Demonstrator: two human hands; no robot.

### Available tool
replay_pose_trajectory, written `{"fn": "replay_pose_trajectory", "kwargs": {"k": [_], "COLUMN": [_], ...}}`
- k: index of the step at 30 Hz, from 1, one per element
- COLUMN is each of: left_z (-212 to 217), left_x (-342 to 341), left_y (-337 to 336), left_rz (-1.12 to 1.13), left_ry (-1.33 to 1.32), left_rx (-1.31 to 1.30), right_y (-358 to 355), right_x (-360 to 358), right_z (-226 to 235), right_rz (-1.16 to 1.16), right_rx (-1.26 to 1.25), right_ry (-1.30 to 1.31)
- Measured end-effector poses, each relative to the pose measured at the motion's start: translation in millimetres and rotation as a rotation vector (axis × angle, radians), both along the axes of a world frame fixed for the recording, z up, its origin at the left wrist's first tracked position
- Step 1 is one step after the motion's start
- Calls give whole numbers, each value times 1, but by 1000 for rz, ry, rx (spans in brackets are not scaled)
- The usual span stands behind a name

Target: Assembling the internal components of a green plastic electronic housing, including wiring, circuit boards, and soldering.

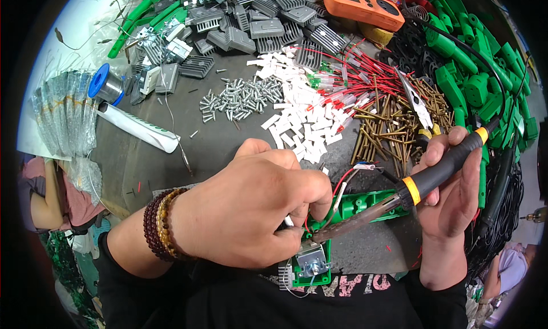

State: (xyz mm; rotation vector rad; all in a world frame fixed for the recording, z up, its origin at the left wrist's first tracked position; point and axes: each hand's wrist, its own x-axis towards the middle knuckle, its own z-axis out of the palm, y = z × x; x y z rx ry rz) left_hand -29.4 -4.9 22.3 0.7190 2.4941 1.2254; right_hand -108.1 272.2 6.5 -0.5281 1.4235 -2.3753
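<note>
Closest to the lens, the left hand (251, 209) is curled tight, knuckles up, with a beaded bracelet (160, 225) on the wrist; its fingertips pinch down at the green plastic housing (354, 206) and seem to pin a thin red wire (341, 180) there, though exactly what lies between the fingers is hidden under the hand. The right hand (451, 186) is wrapped firmly round the black-and-yellow handle of a soldering iron (422, 183), whose metal barrel slants down-left so the tip sits just beside the left fingertips, over the housing. A small metal part (312, 262) with a finned edge sits in the near end of the housing, close to the person's chest. This looks like the soldering step itself: a wire lead being joined inside the green piece. The next move would call for a steady tip on the joint, the wire held still, and solder fed in; the spool of solder wire (105, 85) lies well apart at the far left of the surface (228, 140). Beyond the hands lie a heap of silver screws (240, 98), white tabs (299, 115), brass pins (388, 126), red leads (354, 72), grey finned heat sinks (268, 26), more green parts (474, 72) and an orange meter (365, 5).
</note>
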Motion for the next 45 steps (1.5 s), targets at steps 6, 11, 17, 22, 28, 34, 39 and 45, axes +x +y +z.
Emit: {"fn": "replay_pose_trajectory", "kwargs": {"k": [6, 11, 17, 22, 28, 34, 39, 45], "left_z": [0, -2, -1, -2, -2, -1, 0, 0], "left_x": [0, 1, 2, 2, 2, 2, 3, 3], "left_y": [0, 1, -1, 1, 0, 0, 0, 0], "left_rz": [-6, 0, -7, 6, 5, 1, -3, -5], "left_ry": [-10, 8, 13, 19, 16, 10, 11, 18], "left_rx": [-9, 2, -17, 2, 2, -13, -34, -31], "right_y": [1, -1, 8, 14, 10, 11, 11, 13], "right_x": [0, 2, -4, -7, -6, -6, -7, -7], "right_z": [1, 1, 6, 10, 10, 11, 12, 11], "right_rz": [-2, -60, 22, 25, -52, -125, -124, -92], "right_rx": [-10, 24, -96, -101, -100, -92, -101, -109], "right_ry": [-7, -22, -40, 19, 11, -17, -20, -21]}}
